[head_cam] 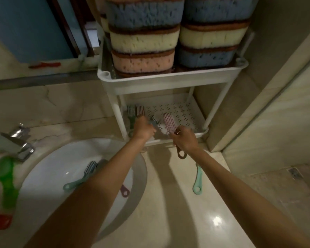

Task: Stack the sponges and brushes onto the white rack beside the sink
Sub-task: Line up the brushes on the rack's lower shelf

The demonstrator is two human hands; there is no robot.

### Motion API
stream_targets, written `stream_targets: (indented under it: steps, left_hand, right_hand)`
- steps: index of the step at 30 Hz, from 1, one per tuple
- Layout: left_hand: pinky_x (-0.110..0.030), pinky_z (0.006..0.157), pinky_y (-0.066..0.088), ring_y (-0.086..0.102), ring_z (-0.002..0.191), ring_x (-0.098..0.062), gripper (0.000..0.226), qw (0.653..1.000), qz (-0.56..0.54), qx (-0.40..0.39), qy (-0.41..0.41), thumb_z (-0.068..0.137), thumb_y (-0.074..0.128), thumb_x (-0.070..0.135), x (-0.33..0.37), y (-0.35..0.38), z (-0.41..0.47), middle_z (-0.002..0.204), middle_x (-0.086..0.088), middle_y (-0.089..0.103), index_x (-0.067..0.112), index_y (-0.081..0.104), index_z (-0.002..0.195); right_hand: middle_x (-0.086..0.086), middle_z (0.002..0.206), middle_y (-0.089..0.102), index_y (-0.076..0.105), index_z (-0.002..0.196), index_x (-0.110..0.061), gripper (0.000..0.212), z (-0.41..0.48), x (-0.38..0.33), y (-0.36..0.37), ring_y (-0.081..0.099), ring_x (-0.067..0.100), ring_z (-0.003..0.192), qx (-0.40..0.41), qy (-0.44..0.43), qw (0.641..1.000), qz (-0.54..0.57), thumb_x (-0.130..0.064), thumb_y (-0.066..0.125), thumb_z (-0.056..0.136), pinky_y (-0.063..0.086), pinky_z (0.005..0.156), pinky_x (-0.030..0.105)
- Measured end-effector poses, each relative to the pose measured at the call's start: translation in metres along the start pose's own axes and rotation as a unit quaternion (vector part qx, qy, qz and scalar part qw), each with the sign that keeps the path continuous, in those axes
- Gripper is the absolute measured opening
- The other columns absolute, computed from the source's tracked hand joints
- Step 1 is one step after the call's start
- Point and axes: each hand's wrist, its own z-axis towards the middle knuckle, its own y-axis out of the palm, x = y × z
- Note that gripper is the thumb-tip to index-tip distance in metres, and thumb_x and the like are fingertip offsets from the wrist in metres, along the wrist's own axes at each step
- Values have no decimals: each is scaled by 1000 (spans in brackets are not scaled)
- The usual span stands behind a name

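The white rack [168, 81] stands on the counter right of the sink [48, 176]. Its top shelf carries two stacks of blue, cream and pink sponges [143, 40]. On the perforated lower shelf [183, 111] two brushes [135, 110] lie at the left. My left hand [143, 128] grips a grey-bristled brush [155, 120] at the shelf's front. My right hand [183, 138] holds a pink brush [170, 123] by its dark handle, head over the shelf. A teal brush [82, 178] and a maroon handle [124, 191] lie in the sink. Another teal brush [198, 181] lies on the counter.
A chrome faucet [20, 140] sits at the sink's back left. A green object [6, 179] and a red one [0, 221] lie at the left edge. A wall corner [240, 113] closes in right of the rack. A floor drain [294, 172] shows lower right.
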Motion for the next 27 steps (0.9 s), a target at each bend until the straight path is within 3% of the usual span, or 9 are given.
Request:
stream_targets:
  steps: [3,6,9,12,15,19,20,23,27]
  left_hand:
    - [-48,94,50,60,111,-38,38,999,-14,17,-30,89,44,-4,-5,12,30,121,-26,61,-5,45,127]
    - [-47,95,50,59,114,-37,44,998,-14,38,-43,90,50,4,-13,20,48,126,-25,58,-1,43,133]
    - [-41,96,49,55,116,-38,45,994,110,25,-7,89,57,14,-16,22,56,128,-24,55,-6,47,128]
    - [-37,97,45,51,119,-37,37,970,235,25,55,90,55,12,-17,22,58,126,-25,55,-7,50,122]
    - [-39,96,43,52,117,-36,34,938,329,38,107,93,50,14,-19,23,59,126,-22,55,-3,50,122]
    - [-30,80,51,65,98,-29,31,885,425,89,170,84,65,19,-18,24,60,108,-20,66,1,62,108]
    - [-29,78,53,66,94,-29,32,867,448,108,189,81,69,22,-17,24,60,104,-20,67,2,64,105]
    - [-42,99,41,52,116,-34,37,857,489,37,155,97,43,23,-19,29,61,127,-21,53,2,47,127]
    - [-42,98,39,51,117,-34,35,843,505,43,178,99,37,18,-16,31,61,130,-18,52,2,43,130]
  right_hand:
    - [20,80,64,60,79,-4,28,29,-5,1,57,26,71,-10,14,1000,19,-27,54,93,46,63,34]
    - [11,79,58,65,85,-3,31,51,-5,-1,54,20,74,-15,32,999,20,-29,51,94,35,52,26]
    - [11,67,60,64,80,-2,24,70,-2,0,57,23,62,-27,59,997,38,-21,54,91,43,52,29]
    - [11,57,62,61,71,-1,24,83,-1,3,56,14,34,-50,119,986,107,-15,57,90,49,37,24]
    - [20,88,64,64,99,5,24,90,1,7,63,27,68,-59,137,984,100,-15,56,91,53,63,34]
    - [24,111,65,62,108,6,28,95,7,14,61,36,103,-51,136,986,86,-15,54,92,50,93,42]
    - [24,109,65,64,106,6,28,96,8,16,61,36,103,-46,129,987,80,-16,54,92,49,92,41]
    - [21,92,65,66,94,1,24,96,11,18,63,35,92,-28,95,993,63,-20,54,92,49,84,40]
    - [9,70,60,62,76,-10,21,97,15,21,54,21,60,-24,80,995,53,-21,53,92,47,71,37]
